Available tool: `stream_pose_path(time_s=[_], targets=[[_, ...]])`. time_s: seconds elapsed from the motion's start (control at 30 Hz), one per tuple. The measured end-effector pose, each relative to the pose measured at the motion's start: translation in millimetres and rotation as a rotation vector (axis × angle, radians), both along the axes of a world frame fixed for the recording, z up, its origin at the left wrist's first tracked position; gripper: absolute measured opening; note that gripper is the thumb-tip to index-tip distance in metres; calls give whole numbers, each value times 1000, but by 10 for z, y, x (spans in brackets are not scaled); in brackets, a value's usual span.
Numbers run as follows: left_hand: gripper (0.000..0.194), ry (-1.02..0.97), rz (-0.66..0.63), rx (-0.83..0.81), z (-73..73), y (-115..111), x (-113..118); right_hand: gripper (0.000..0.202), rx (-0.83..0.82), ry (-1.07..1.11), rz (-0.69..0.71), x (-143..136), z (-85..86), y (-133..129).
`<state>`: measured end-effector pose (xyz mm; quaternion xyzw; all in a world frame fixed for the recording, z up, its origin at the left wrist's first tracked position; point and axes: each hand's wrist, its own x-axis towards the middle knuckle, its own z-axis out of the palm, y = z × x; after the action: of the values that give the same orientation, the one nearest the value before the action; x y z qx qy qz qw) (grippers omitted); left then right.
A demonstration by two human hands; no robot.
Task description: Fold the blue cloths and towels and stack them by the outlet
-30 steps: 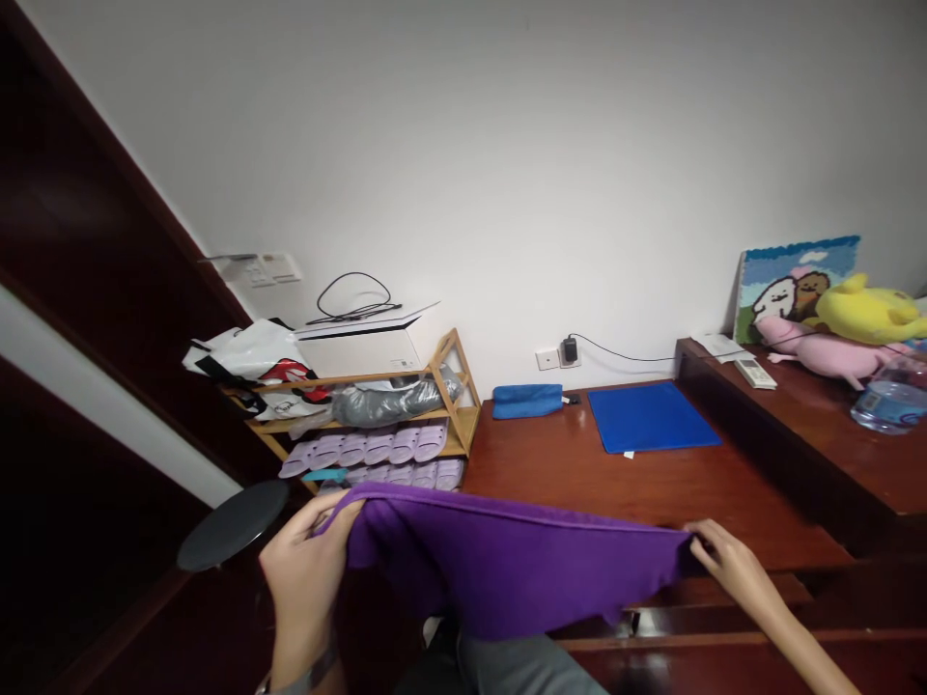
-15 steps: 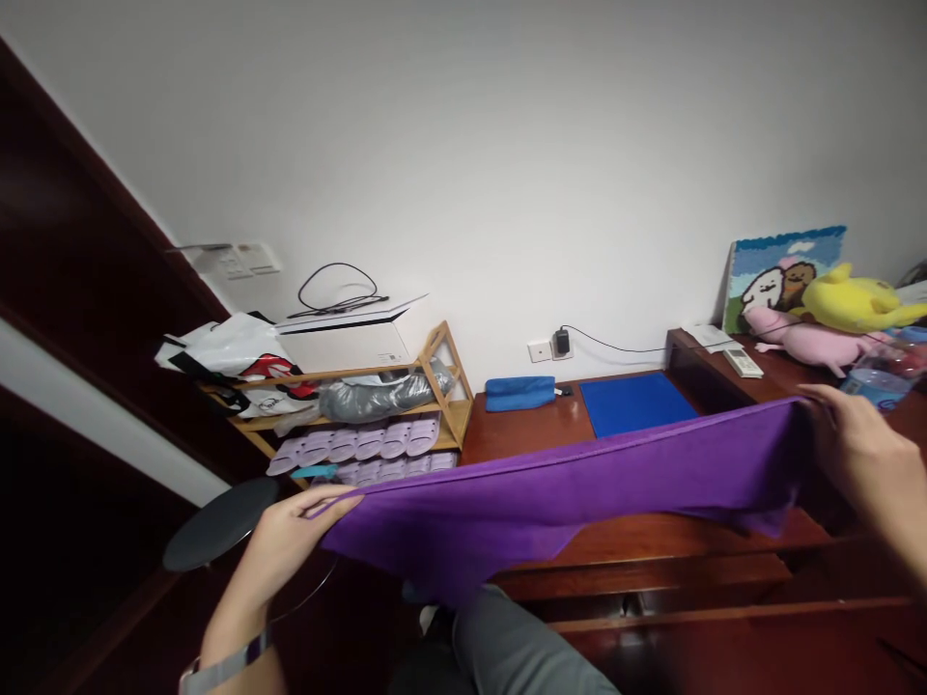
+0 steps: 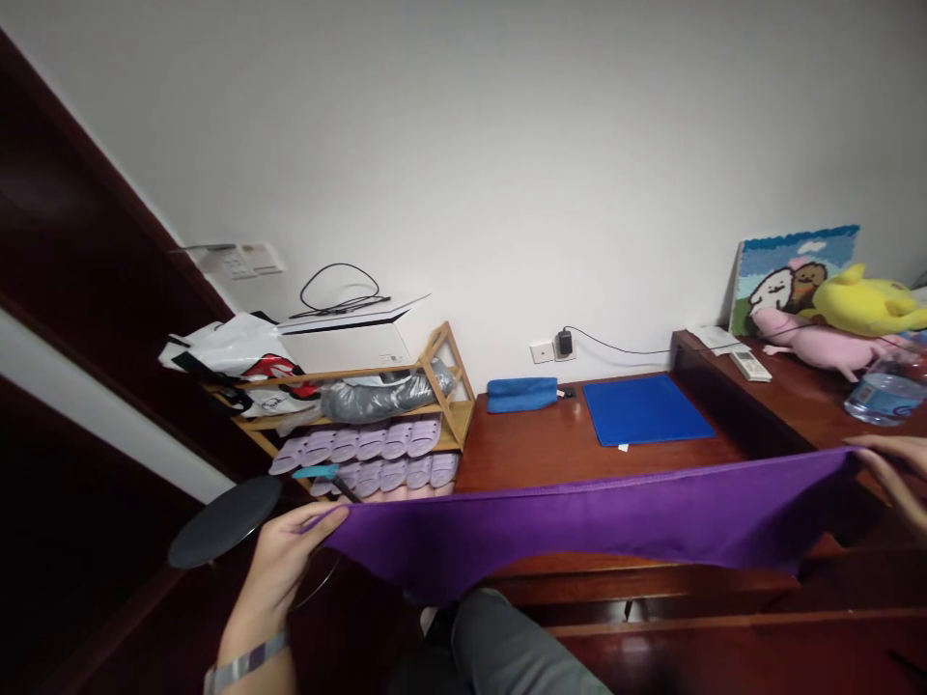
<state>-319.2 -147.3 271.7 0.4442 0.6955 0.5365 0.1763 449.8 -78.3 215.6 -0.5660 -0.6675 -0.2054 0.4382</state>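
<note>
A purple cloth (image 3: pixel 594 526) is stretched between my two hands, its top edge nearly straight and its lower part hanging loose. My left hand (image 3: pixel 294 545) pinches the cloth's left corner between thumb and fingers. At the right edge of the view, my right hand (image 3: pixel 894 468) grips the other corner and is partly cut off. The cloth hangs in front of a reddish-brown desk (image 3: pixel 521 458). Behind it on the desk lie a flat blue mat (image 3: pixel 644 410) and a folded blue cloth (image 3: pixel 521 394).
A wooden rack (image 3: pixel 455 415) at left holds lilac slippers (image 3: pixel 369 439), bags and a white box (image 3: pixel 348 346). A round black stool (image 3: pixel 224 521) stands beside it. Plush toys (image 3: pixel 818 346), a remote (image 3: pixel 750 365) and a bottle (image 3: pixel 884 396) sit at right.
Both hands have lowered the purple cloth, and my right hand has moved further right. The cloth is pulled wider, and more of the blue mat shows.
</note>
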Motion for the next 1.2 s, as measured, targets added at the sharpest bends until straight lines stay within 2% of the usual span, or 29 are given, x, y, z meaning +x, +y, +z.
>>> stream_pose_path(time_s=[0.1,0.2,0.3,0.4,0.5,0.6,0.7,0.77,0.9,0.97,1.03,1.1,1.13,1.2], targets=[[62,31,-19,-50,-93,137,29,49,-64,-12,147,-53,1,84],[64,100,-73,-139,-268,353,64,52,-130,29,146,-142,-38,280],[72,79,-144,-248,-521,631,112,54,-210,71,136,-225,-134,567],[72,44,-149,-191,-744,923,215,56,-305,107,154,-260,-281,890],[67,93,-131,-86,-846,1174,355,55,-361,131,173,-251,-454,1174],[58,159,-91,-37,-828,1371,458,49,-379,130,167,-229,-553,1382],[50,202,-33,8,-709,1564,508,43,-362,106,143,-242,-445,1552],[47,221,5,40,-569,1716,535,43,-347,90,127,-292,-240,1669],[53,240,53,121,-173,1987,621,54,-308,100,44,-458,325,1871],[56,244,86,179,12,2014,668,56,-267,131,-8,-517,563,1888],[56,237,137,281,109,1919,693,53,-204,168,-35,-524,691,1810],[54,230,176,389,66,1708,683,47,-130,203,-34,-486,665,1638],[53,230,188,426,-19,1572,665,45,-98,217,-20,-458,585,1524],[53,238,198,417,-312,1279,615,40,-62,245,33,-400,290,1266]])
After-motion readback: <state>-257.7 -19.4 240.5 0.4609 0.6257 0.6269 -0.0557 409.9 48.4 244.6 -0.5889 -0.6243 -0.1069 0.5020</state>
